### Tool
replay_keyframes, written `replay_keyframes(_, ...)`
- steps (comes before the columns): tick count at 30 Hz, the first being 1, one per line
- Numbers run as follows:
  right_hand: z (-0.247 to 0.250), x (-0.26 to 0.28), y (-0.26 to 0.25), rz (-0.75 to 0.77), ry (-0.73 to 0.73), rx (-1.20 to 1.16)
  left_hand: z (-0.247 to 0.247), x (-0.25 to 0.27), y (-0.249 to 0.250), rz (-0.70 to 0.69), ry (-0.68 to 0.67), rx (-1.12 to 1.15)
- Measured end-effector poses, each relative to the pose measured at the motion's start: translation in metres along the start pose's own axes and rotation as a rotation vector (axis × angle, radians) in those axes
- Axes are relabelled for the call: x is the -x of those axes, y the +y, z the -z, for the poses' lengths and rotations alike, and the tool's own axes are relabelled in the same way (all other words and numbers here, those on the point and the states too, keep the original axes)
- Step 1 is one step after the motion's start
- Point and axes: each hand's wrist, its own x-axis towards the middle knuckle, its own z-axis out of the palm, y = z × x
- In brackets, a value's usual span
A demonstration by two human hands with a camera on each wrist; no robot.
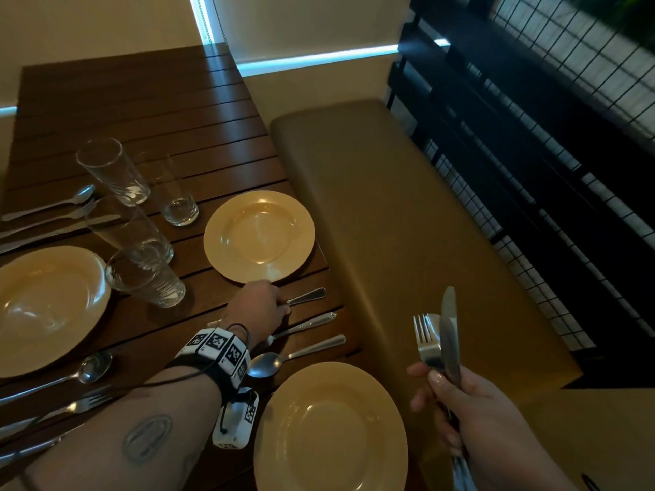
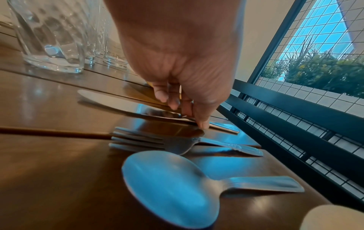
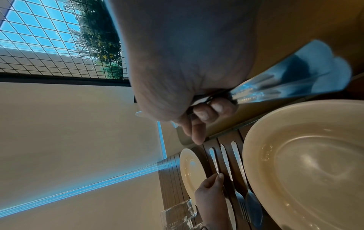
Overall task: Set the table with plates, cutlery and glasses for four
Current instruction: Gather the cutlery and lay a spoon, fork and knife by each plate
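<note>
Your left hand (image 1: 260,306) pinches the knife (image 2: 126,107) lying flat between the far and near plates, your right hand (image 1: 471,409) clutches spare cutlery (image 1: 441,341): stiff, slick steel, so grip at handles.

The far plate (image 1: 259,236) sits at the table (image 1: 141,111) edge beside the bench (image 1: 407,225). Just nearer than that plate, the left hand (image 1: 257,308) pinches a knife (image 1: 306,297); a fork (image 1: 304,327) and spoon (image 1: 294,357) lie nearer still, parallel to it. Left of the plate stand four glasses (image 1: 145,274). Well right of the plate, over the bench, the right hand (image 1: 457,402) grips upright cutlery (image 1: 441,343)
</note>
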Motion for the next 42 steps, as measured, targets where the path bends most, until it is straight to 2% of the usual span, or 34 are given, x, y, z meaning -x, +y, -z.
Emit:
replay_keyframes(4,0.0,0.0,-0.004,0.008,-0.034,-0.073,0.003,0.008,0.0,-0.026,0.011,-0.007)
replay_keyframes(6,-0.003,0.001,-0.006,0.014,-0.049,-0.083,0.006,0.017,0.004,-0.045,0.066,0.025)
replay_keyframes(8,-0.008,0.003,-0.008,0.029,-0.057,-0.107,0.014,0.033,0.018,-0.102,0.134,0.112)
replay_keyframes(10,-0.015,0.004,-0.01,0.038,-0.067,-0.141,0.024,0.058,0.04,-0.182,0.134,0.251)
replay_keyframes(12,-0.023,0.005,-0.011,0.029,-0.08,-0.174,0.03,0.088,0.063,-0.251,0.056,0.413)
replay_keyframes(14,-0.033,0.006,-0.013,0.035,-0.097,-0.201,0.032,0.114,0.079,-0.271,-0.081,0.65)
replay_keyframes(16,-0.043,0.008,-0.015,0.048,-0.11,-0.197,0.031,0.132,0.089,-0.203,-0.275,0.922)
replay_keyframes(18,-0.051,0.009,-0.017,0.049,-0.126,-0.179,0.029,0.143,0.093,-0.107,-0.396,1.152)
replay_keyframes(23,-0.074,0.014,-0.019,0.073,-0.18,-0.125,0.032,0.153,0.082,0.043,-0.394,1.453)
replay_keyframes(26,-0.09,0.02,-0.023,0.087,-0.242,-0.12,0.039,0.156,0.07,0.069,-0.398,1.576)
replay_keyframes(29,-0.104,0.026,-0.025,0.045,-0.289,-0.139,0.049,0.164,0.059,0.025,-0.37,1.709)
replay_keyframes(34,-0.122,0.04,-0.032,-0.021,-0.402,-0.18,0.059,0.173,0.033,0.007,-0.411,1.946)
replay_keyframes(38,-0.125,0.045,-0.035,-0.102,-0.526,-0.23,0.071,0.176,0.003,-0.07,-0.447,2.029)
replay_keyframes(42,-0.124,0.048,-0.033,-0.15,-0.648,-0.163,0.076,0.177,-0.001,-0.198,-0.52,2.016)
